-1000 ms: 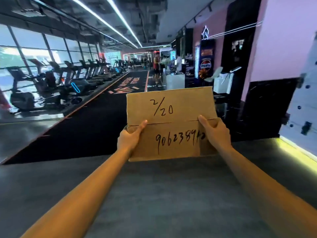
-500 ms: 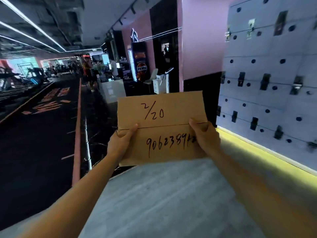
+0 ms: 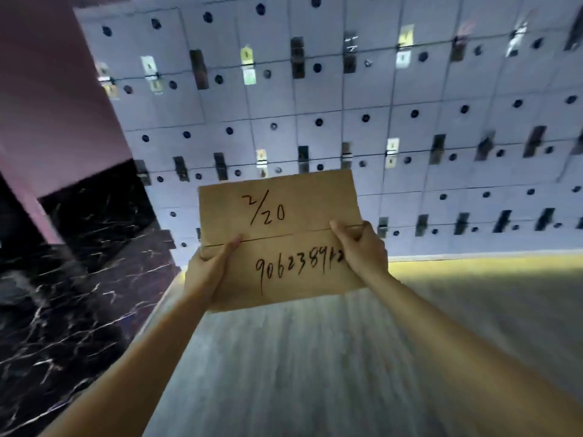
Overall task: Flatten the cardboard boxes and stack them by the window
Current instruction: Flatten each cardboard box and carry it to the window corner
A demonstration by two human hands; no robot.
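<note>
Head view: flat cardboard held up at arm's length, facing the camera, in front of a locker wall. Marked by hand "2/20" above a crease and a long number below it. Judged as early or mid task: this piece looks already flattened, but not yet stacked; no window and no stack in sight here, so carrying to the window and setting down remain, plus any other boxes, none of which show.

Left hand gripping the lower left edge, thumb laid across the front up to the crease, fingers hidden behind. Right hand curled round the right edge at crease height, thumb on the front. Cardboard thus spanning between both grips, upright, tilted slightly, clear of the grey floor below.
</note>
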